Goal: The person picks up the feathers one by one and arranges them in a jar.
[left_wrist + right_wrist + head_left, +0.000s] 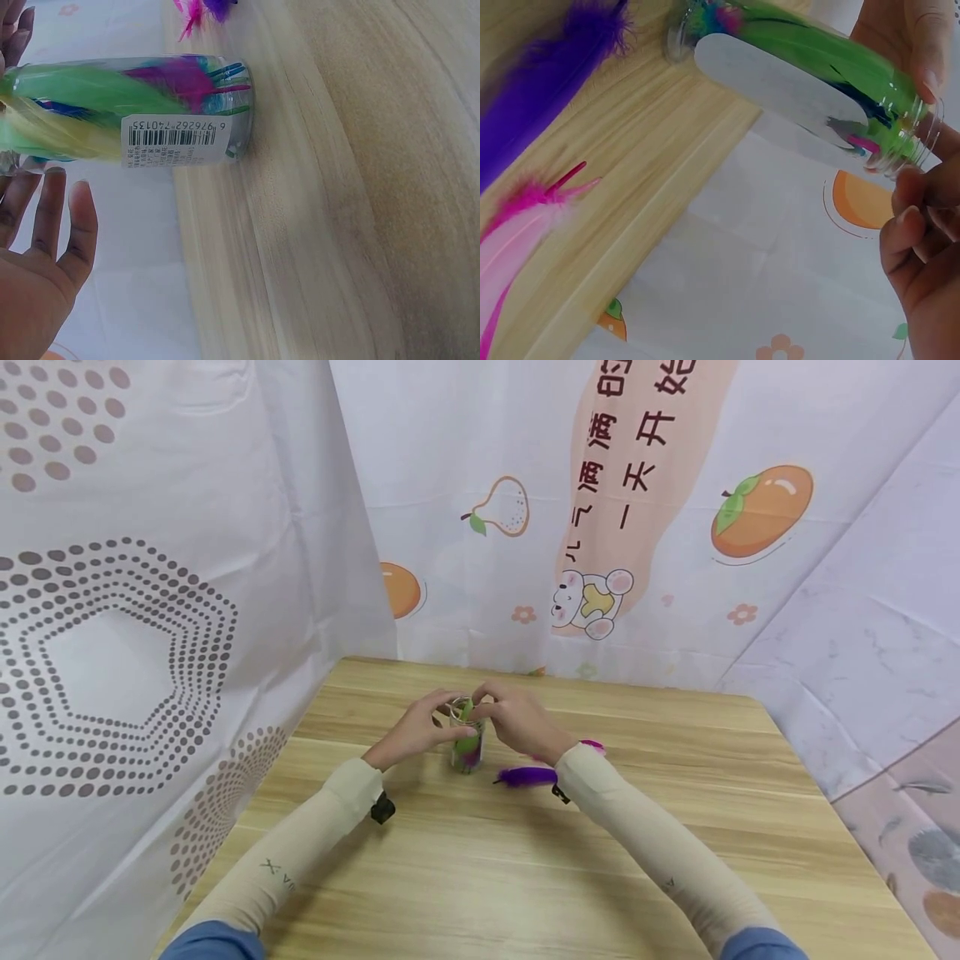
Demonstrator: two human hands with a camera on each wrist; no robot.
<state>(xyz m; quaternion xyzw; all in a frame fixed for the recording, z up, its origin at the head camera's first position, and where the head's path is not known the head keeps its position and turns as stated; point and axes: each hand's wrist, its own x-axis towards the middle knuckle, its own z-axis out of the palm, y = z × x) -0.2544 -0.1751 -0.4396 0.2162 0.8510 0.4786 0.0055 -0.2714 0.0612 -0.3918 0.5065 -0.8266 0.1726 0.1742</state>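
Both hands were met at the mouth of a small clear bottle (467,745) standing upright near the middle of the wooden table (675,860). The left hand (416,731) was curled about the rim, though in the left wrist view its fingers (52,214) appeared nearly straight beside the glass, so a firm grip could not be confirmed. The right hand (517,720) was pinched at the mouth with fingertips (911,217) bent, apparently on a feather end; what was pinched could not be made out. The bottle was judged light, rigid, smooth and easily tipped, best steadied by its labelled body (174,140). The feathers inside (802,45), green, purple and blue, were judged soft and easily crushed, best taken by the quill. 2 loose feathers lay just beside: a purple feather (525,775) and a pink feather (514,232), the latter partly hidden behind the right wrist in the head view. The bottle's mouth was covered by the fingers.
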